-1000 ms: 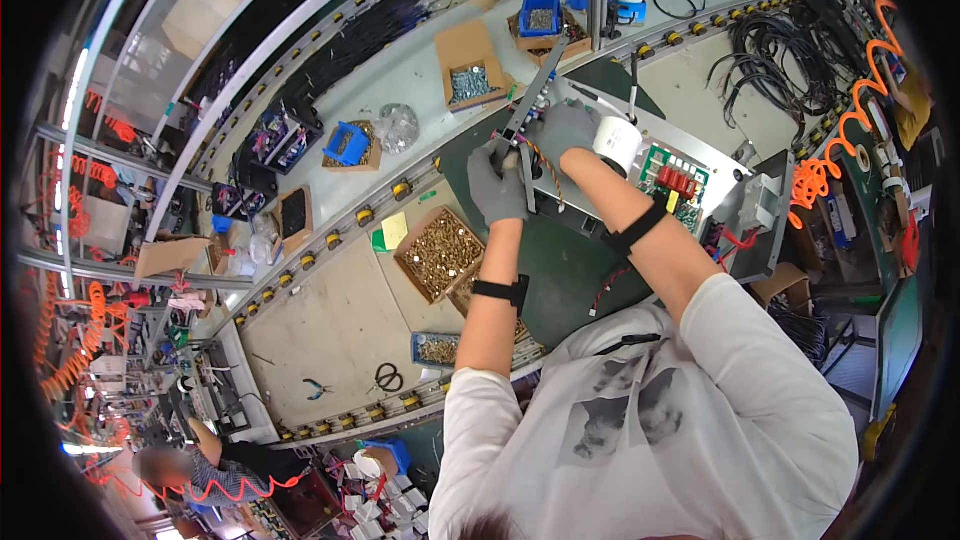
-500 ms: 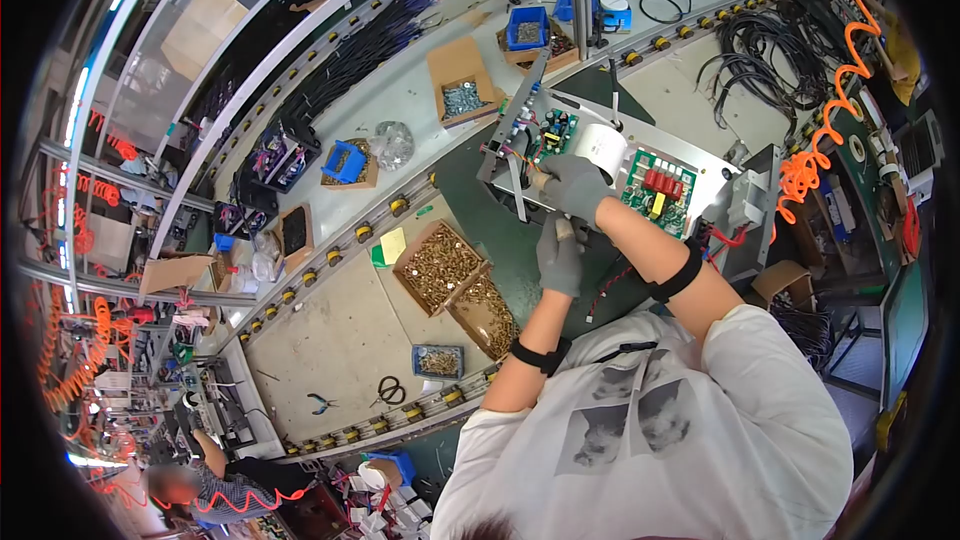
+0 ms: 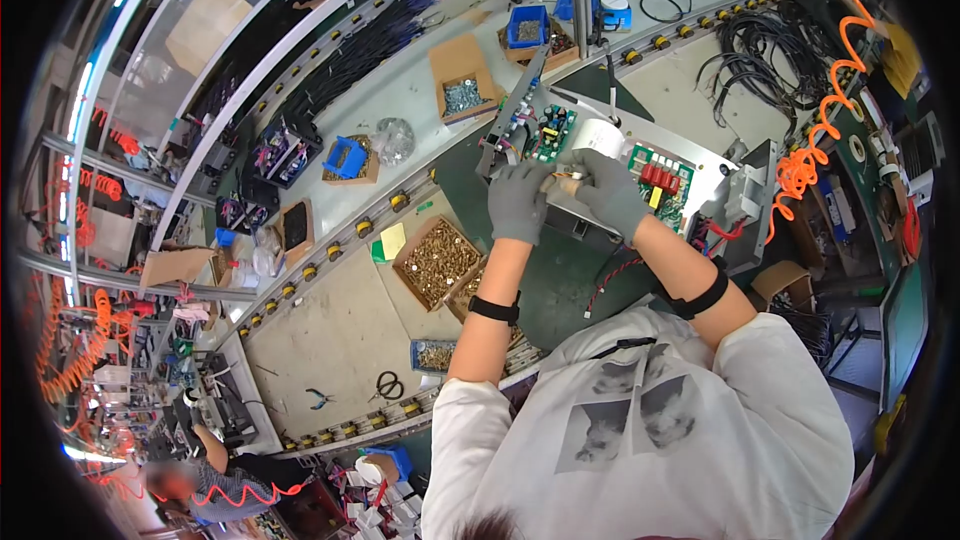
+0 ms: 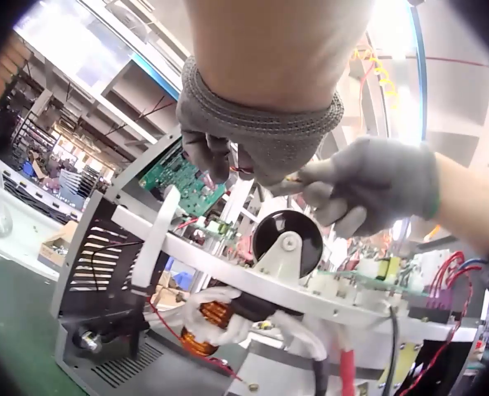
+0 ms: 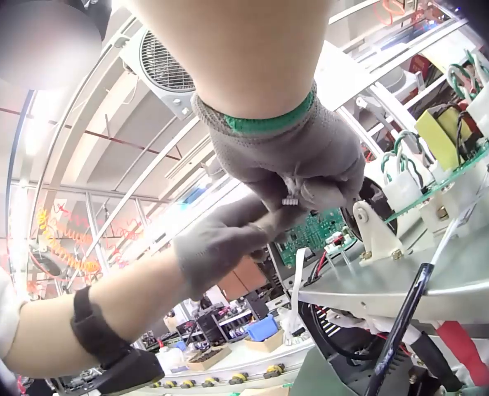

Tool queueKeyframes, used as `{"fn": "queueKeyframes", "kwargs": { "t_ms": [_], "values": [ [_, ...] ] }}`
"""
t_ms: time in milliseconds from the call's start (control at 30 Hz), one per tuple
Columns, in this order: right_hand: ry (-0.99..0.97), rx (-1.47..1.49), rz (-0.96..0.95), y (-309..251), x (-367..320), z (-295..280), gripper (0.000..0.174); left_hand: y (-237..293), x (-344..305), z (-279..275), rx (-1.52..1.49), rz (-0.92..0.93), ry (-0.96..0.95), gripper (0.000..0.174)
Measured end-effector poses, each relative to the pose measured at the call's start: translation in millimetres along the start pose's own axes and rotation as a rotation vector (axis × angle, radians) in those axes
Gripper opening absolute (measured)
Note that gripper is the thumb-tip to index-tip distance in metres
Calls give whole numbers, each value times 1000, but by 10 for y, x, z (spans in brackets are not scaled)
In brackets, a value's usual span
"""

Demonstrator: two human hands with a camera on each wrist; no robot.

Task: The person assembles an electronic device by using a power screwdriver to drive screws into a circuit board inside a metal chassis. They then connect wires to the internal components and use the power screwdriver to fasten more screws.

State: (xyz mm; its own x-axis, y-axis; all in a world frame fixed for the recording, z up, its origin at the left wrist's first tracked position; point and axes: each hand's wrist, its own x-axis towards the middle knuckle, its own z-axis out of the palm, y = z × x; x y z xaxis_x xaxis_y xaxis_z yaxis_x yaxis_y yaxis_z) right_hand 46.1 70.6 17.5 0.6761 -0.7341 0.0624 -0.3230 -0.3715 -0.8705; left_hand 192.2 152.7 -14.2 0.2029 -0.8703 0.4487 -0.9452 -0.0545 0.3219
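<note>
Left hand point(image 3: 518, 202): grey knit glove, fingers bent beside the right hand's fingertips; we cannot tell whether they grasp anything. Right hand point(image 3: 610, 192): matching glove, pinching a small, pale, ridged piece point(image 5: 290, 200) between thumb and fingers. Metal chassis point(image 3: 700, 152): smooth, flat-edged, on the green work surface point(image 3: 560, 285), directly beneath both hands. White cylinder point(image 3: 600, 137): upright, glossy, beside a green circuit board point(image 3: 660, 180) with red blocks. From the left wrist only, we make out a copper-wound coil point(image 4: 210, 320) under the deck; from the right wrist, the ridged piece shows clearest.
</note>
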Motion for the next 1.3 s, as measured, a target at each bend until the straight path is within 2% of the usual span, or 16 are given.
{"fn": "queueKeyframes", "kwargs": {
  "t_ms": [100,167,300,367,433,533,733,800,833,900,933,1000,1033,1167,1233,1300],
  "values": [
    [-46,412,42,59,45,71,34,0,-11,94,-199,-74,184,19],
    [-10,356,16,-4,75,125,33,52,-41,107,-237,-160,269,19],
    [53,195,6,-58,207,289,25,80,-63,83,-187,-173,215,20],
    [45,175,37,-96,251,326,23,253,-35,-56,-513,-439,489,19],
    [45,-335,-259,-91,266,374,21,216,-16,-99,-551,-451,503,19],
    [-20,-427,-200,-91,289,432,19,143,-58,-136,-596,-520,420,19],
    [107,-109,-84,-52,289,506,18,9,-71,17,-763,-826,410,20],
    [102,-145,-56,-64,332,541,17,-37,-86,69,-826,-944,357,19],
    [99,-179,-31,-82,370,558,17,-48,-85,78,-828,-946,354,19],
    [180,-184,85,-152,481,566,16,-61,-70,88,-601,-638,556,24],
    [264,-187,199,-199,540,555,16,-60,-37,77,-605,-640,551,24],
    [266,-207,260,-246,689,563,16,-70,37,32,-301,-603,694,39],
    [270,-282,286,-234,783,605,19,-65,51,-31,-180,-679,555,53],
    [191,-406,408,-212,1069,745,26,-268,127,72,-143,-639,438,56],
    [149,-420,457,-155,1139,807,26,-377,166,72,-236,-686,193,57],
    [171,-456,466,-133,1178,830,28,-488,208,62,-265,-733,125,58]
  ]
}}
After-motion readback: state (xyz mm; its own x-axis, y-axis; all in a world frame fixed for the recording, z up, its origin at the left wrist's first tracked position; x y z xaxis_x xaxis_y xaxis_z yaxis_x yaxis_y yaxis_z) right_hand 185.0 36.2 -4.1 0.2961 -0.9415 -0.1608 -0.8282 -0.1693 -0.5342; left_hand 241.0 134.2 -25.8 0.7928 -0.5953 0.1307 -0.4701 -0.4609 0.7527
